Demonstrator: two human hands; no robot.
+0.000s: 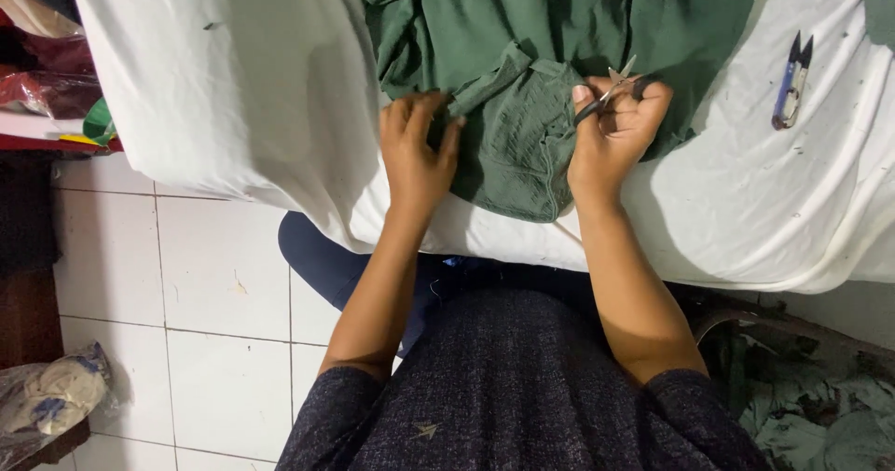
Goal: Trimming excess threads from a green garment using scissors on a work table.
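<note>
A dark green garment [522, 33] lies crumpled on a table covered with a white cloth [242, 79]. One folded part of it hangs over the near edge. My left hand [417, 149] pinches the garment's edge, fingers closed on the fabric. My right hand [617, 126] grips small black-handled thread snips [611, 90], whose metal tips point up and right just above the green fabric.
A second pair of blue-handled snips [792, 81] lies on the white cloth at the right. White floor tiles [214, 275] show at the left, with a plastic bag [47, 401] at the lower left. Green fabric [820, 406] is heaped on the floor at the lower right.
</note>
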